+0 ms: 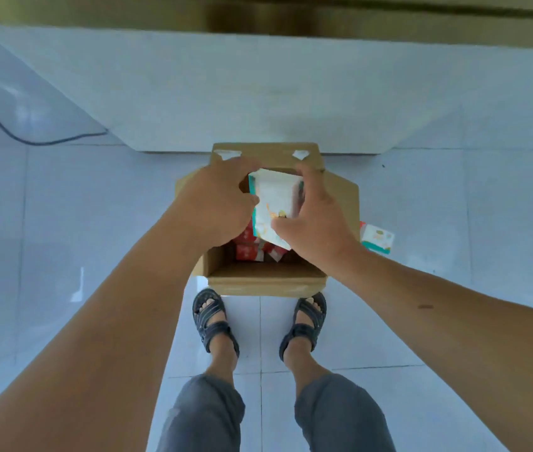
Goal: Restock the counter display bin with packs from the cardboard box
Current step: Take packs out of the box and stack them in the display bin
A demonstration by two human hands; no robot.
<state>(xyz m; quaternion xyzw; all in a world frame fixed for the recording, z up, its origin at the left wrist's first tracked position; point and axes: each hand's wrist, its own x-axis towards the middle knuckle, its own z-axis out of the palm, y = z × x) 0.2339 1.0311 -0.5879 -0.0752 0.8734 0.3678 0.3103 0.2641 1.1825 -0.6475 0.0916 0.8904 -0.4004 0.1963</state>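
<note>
currently the left hand point(217, 203) and right hand point(319, 223) hold a white pack point(276, 200) above the open cardboard box point(268, 279) on the floor, fingers point(309, 177) curled round its edges. risk: an uneven grip could drop it onto the red packs point(248, 251). the bin is not in view.

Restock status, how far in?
Done: cardboard box is open; one loose pack lies on the floor right of it. In hand: left hand and right hand both grip a white-and-teal pack above the box. Left: red packs sit inside; the display bin is out of view, so nothing visibly stocked.
</note>
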